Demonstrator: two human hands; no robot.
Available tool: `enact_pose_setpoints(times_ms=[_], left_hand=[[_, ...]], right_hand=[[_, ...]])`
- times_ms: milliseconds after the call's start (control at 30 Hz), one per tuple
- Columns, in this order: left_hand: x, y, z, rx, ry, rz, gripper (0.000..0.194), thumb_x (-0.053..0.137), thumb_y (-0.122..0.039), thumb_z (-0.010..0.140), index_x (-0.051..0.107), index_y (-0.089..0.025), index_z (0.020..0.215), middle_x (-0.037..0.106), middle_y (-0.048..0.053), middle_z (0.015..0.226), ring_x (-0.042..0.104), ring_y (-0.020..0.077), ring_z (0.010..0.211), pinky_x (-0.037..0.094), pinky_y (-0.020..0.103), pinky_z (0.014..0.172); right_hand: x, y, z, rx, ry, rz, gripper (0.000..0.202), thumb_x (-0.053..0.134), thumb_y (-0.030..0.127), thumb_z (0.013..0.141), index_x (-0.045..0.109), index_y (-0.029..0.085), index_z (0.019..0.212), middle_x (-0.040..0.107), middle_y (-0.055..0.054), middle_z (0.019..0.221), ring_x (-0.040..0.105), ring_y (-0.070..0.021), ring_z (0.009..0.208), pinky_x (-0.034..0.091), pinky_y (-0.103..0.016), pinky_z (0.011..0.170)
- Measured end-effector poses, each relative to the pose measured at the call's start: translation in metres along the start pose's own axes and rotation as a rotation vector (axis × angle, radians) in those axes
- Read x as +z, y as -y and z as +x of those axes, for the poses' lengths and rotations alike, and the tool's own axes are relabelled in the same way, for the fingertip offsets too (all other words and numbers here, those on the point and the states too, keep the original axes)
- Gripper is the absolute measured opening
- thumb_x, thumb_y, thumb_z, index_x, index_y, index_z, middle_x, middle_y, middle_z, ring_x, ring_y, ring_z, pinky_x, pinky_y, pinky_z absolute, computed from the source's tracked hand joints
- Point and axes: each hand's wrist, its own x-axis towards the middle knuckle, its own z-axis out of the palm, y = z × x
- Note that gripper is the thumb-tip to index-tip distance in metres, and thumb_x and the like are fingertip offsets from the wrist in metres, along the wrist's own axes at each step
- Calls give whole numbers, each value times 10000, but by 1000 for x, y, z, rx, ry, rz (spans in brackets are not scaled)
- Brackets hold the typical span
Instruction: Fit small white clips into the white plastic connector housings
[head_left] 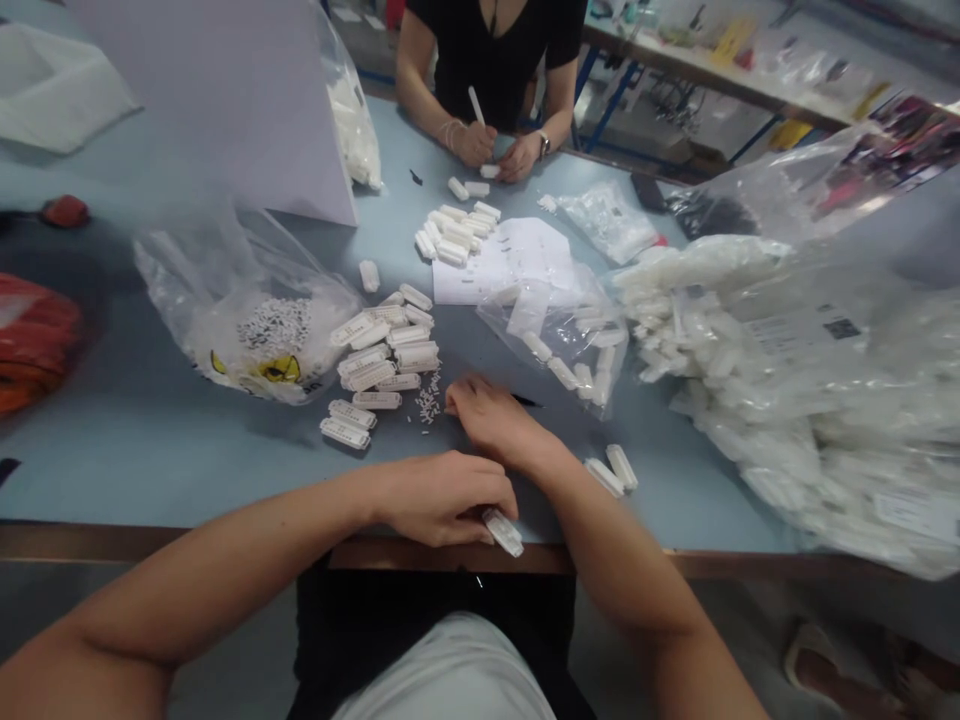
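My left hand [454, 497] is at the table's front edge, its fingers closed on a small white plastic housing [503, 532] with a long narrow shape. Farther forward, my right hand [484, 412] reaches down to the scattered tiny white pieces [429, 398]. Its fingers are bent together, and the fingertips are partly hidden, so what they pinch does not show. A thin dark pointed tool [529, 401] sticks out behind that hand; whether it is held cannot be told. Left of the tiny pieces lies a pile of white plastic housings [371, 375] with rows of marks.
A clear bag [281, 340] of tiny parts stands left of the pile. Another clear bag [577, 345] holds white housings, and large full bags [825, 380] crowd the right. Two housings [621, 467] lie near my right forearm. Opposite, a person [495, 60] holds a white pen.
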Motion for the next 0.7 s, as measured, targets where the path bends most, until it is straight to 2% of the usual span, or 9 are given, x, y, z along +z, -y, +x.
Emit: enact_pose_setpoints(times_ms=[100, 200, 300, 400, 467, 567, 700], left_hand=[[-5, 0, -1, -38, -38, -37, 135, 648, -247, 905, 623, -204, 1031, 689, 39, 940, 633, 158, 819, 492, 254, 750], [-10, 0, -2, -107, -152, -93, 184, 678, -306, 885, 653, -202, 1035, 695, 30, 924, 640, 149, 803, 499, 248, 744], [-14, 1, -1, -274, -379, -162, 235, 715, -331, 844, 667, -201, 1033, 698, 21, 928, 645, 144, 786, 514, 244, 710], [-14, 2, 1, -434, -628, -236, 273, 734, -326, 808, 651, -201, 1036, 702, 16, 954, 666, 153, 819, 547, 264, 738], [-13, 5, 2, -495, -738, -256, 306, 736, -325, 797, 638, -199, 1058, 705, 23, 982, 680, 165, 844, 569, 290, 765], [-11, 10, 3, -540, -817, -222, 352, 743, -363, 792, 635, -195, 1081, 709, 40, 986, 686, 179, 830, 589, 326, 762], [-9, 15, 2, -537, -857, -135, 376, 751, -419, 794, 647, -193, 1076, 710, 51, 972, 681, 190, 821, 599, 350, 772]], right_hand=[[-3, -9, -2, 50, -87, 195, 128, 489, 110, 960, 601, 153, 1006, 658, -87, 959, 579, -198, 861, 432, -311, 773], [-15, -19, -5, 83, -223, 404, 112, 524, 124, 921, 603, 176, 981, 676, -53, 937, 594, -174, 831, 438, -293, 757], [-32, -29, -13, 80, -371, 589, 132, 531, 164, 909, 627, 191, 995, 688, -38, 937, 617, -159, 809, 459, -282, 726], [-41, -39, -26, 143, -420, 785, 127, 555, 181, 883, 645, 199, 970, 666, 4, 817, 600, -125, 659, 468, -269, 649], [-40, -42, -35, 186, -438, 923, 73, 602, 218, 865, 642, 202, 923, 645, 25, 755, 588, -114, 603, 474, -267, 619], [-32, -42, -45, 229, -471, 1068, 98, 679, 286, 840, 626, 206, 857, 637, 31, 714, 598, -121, 606, 489, -274, 616], [-24, -36, -52, 211, -469, 1003, 98, 713, 305, 838, 677, 216, 857, 673, 4, 792, 615, -139, 718, 491, -283, 674]])
